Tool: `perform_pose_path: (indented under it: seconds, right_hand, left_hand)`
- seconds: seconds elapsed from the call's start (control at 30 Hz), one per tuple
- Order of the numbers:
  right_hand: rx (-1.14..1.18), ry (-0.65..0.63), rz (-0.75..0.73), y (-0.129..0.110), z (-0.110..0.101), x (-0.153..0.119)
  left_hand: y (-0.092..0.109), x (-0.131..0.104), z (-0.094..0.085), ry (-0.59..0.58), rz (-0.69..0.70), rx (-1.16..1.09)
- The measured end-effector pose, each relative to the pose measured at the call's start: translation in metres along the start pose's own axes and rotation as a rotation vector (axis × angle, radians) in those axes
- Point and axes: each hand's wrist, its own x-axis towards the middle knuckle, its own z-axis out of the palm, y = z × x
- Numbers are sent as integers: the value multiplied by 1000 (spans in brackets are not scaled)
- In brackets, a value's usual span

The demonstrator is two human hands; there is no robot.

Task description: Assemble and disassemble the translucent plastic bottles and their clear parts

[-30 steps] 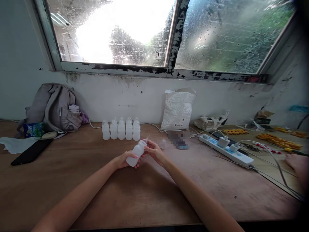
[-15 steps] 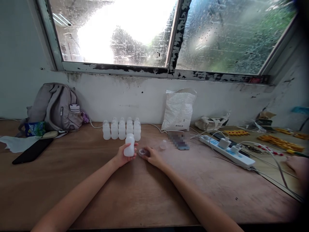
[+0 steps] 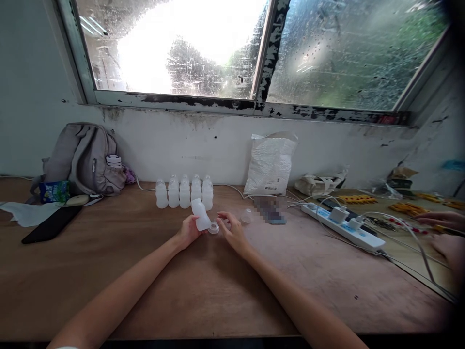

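My left hand (image 3: 189, 231) is closed round a translucent white baby bottle (image 3: 201, 214), which is tilted with its top leaning left. Just right of the bottle's base is a pale ring-shaped collar (image 3: 213, 227); I cannot tell whether it touches the bottle. My right hand (image 3: 231, 230) is at the collar's right side, fingers apart, with nothing gripped. A clear domed cap (image 3: 246, 216) sits on the table beyond the right hand. Behind the held bottle, several similar bottles with clear tops (image 3: 184, 193) stand upright in a row.
A white power strip (image 3: 343, 227) with plugs and cables lies to the right, near a phone (image 3: 276, 219). A white packaging bag (image 3: 271, 165) leans on the wall. At left are a grey backpack (image 3: 78, 157) and a black tablet-like slab (image 3: 53, 224). Another person's hands (image 3: 441, 242) show far right.
The bottle has gone from upright to tilted, its base swinging right. My right hand has let go of the collar and spread its fingers. More of the other person's hands shows at right.
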Motion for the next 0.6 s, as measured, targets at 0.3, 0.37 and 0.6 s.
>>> perform_pose_path:
  seconds: [0.3,0.37,0.6]
  right_hand:
    - [72,-74,58,-12,5,-4]
    - [131,-77,110,-13,3,-2]
    - [407,-149,256,-14,2,2]
  left_hand:
    - [-3,-2,0,16,71,225]
    - [-3,-2,0,51,111,249]
    - [-7,-2,1,26,189,320]
